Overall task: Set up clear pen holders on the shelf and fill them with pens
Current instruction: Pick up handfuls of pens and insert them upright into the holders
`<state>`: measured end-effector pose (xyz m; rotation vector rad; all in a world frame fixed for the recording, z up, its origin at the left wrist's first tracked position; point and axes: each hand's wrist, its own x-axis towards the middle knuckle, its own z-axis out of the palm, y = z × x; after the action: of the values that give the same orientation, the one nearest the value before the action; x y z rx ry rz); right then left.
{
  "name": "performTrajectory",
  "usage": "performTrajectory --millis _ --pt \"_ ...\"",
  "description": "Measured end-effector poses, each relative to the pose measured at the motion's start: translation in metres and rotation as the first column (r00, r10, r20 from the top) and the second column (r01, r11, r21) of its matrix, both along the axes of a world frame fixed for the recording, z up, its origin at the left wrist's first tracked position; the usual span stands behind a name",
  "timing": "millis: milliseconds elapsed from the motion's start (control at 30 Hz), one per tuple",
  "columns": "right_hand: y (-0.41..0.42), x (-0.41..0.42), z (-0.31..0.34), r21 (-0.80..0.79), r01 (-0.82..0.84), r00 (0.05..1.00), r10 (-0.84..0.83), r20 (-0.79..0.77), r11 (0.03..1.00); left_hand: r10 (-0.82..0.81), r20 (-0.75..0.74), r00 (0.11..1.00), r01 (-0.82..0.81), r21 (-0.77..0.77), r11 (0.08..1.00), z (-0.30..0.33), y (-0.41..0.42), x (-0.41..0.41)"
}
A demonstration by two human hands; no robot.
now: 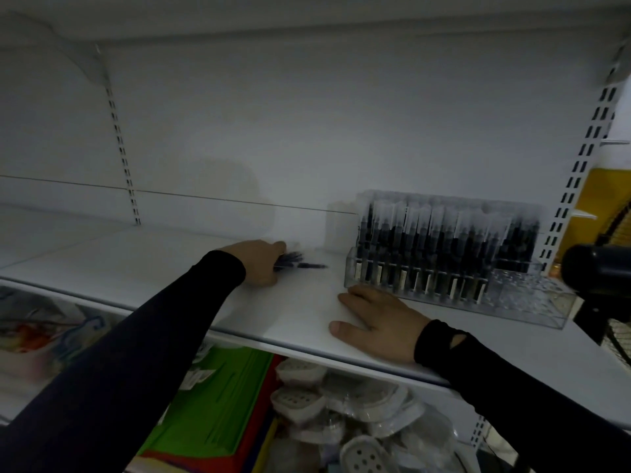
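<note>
My left hand (261,262) grips dark pens (300,261) on the shelf (136,257). My right hand (377,320) lies flat, at seven o'clock from the pen holder (454,285).

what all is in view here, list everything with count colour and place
shelf: one, white, across the middle
clear pen holder: one, transparent, right side of shelf, right end unfilled
pens in holder: many, dark with clear caps, upright
loose pens: a bunch, dark, lying on shelf
green pack: one, below shelf
white packaged items: several, below shelf
black object: one, right edge
left hand: grips loose pens
right hand: flat on shelf beside holder
</note>
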<state>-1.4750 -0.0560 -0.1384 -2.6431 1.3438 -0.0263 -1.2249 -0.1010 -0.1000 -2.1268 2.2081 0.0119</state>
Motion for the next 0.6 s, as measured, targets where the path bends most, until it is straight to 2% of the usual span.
performTrajectory --millis 133,267,367,433,533,600 --pt "0.000 0.000 0.002 0.006 -0.002 0.999 0.002 0.044 1.000 -0.037 -0.066 0.997 0.036 -0.012 0.999 -0.004 0.009 0.006" --pt "-0.004 0.007 0.004 0.006 0.023 0.987 -0.023 0.157 1.000 -0.065 -0.109 0.992 0.063 -0.019 0.998 -0.004 0.020 0.012" --pt "-0.007 0.031 0.004 -0.020 0.013 0.975 -0.008 0.223 1.000 -0.063 -0.116 0.991 0.062 -0.010 0.998 -0.003 0.028 0.013" --pt "-0.011 0.055 0.002 -0.023 0.011 0.977 -0.006 0.213 1.000 -0.072 -0.124 0.990 0.070 -0.019 0.997 -0.003 0.034 0.014" --pt "-0.022 0.084 -0.001 -0.083 0.098 0.978 -0.081 0.190 0.992 -0.080 -0.134 0.988 0.075 -0.040 0.996 -0.003 0.041 0.020" --pt "-0.027 0.096 -0.001 -0.089 0.140 0.964 -0.115 0.242 0.986 -0.065 -0.138 0.988 0.059 -0.048 0.997 -0.003 0.044 0.029"
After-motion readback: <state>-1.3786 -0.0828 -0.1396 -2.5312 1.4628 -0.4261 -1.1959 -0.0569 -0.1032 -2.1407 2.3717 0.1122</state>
